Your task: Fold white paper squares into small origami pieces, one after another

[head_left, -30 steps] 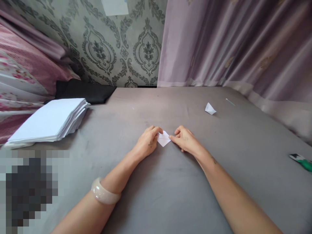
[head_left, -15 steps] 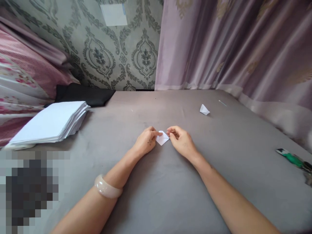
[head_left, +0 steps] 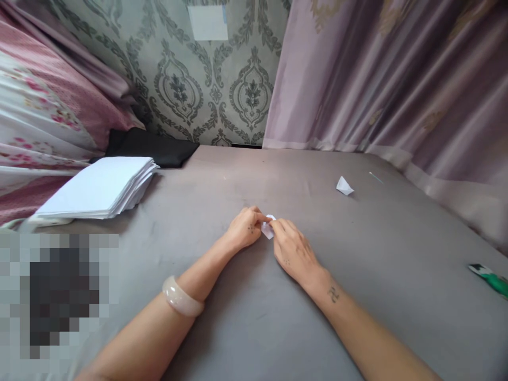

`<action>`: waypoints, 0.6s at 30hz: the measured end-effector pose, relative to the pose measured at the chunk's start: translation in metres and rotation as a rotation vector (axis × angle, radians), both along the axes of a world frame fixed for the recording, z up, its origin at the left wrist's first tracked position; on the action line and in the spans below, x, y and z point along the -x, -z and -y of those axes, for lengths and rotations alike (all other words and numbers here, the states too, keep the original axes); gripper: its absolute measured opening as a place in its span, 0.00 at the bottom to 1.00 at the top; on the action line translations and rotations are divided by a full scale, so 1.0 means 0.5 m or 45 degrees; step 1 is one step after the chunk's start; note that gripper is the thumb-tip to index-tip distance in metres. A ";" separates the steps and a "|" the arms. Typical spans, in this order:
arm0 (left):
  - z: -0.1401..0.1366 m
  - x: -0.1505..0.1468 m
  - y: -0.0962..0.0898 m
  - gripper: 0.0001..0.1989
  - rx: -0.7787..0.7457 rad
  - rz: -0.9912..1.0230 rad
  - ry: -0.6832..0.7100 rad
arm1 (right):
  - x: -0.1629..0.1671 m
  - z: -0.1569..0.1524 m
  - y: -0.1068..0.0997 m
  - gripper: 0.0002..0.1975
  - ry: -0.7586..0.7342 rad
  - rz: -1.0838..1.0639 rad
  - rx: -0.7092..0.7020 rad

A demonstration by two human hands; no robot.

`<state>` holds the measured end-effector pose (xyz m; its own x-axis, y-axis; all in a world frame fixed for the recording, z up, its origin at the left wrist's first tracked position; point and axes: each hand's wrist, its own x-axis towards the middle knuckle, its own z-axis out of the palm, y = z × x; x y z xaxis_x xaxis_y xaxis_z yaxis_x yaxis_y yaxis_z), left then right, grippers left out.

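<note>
Lying mid-scene on the grey cloth surface [head_left: 254, 328], a small folded white paper piece [head_left: 268, 231] shows an angular near edge, its upper part mostly covered by fingers. The left hand [head_left: 246, 228], narrowly curled, lays a finger across it from the left. The right hand [head_left: 293, 248], fingers bent close together, touches its right side; whether either pinches it, I cannot tell.
</note>
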<state>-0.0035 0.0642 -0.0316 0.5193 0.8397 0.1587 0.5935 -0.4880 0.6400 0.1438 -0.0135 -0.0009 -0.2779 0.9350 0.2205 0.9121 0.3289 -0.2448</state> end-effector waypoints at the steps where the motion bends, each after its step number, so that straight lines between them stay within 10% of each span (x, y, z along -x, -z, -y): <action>1: -0.001 0.000 0.001 0.25 -0.002 0.012 0.001 | 0.001 0.001 0.001 0.17 -0.012 -0.012 -0.012; 10: -0.007 0.001 -0.008 0.20 0.182 0.195 0.011 | -0.015 -0.017 0.014 0.19 -0.009 -0.205 0.016; 18: -0.020 0.038 -0.026 0.13 0.802 1.030 -0.619 | -0.001 -0.007 0.007 0.18 -0.044 0.030 -0.046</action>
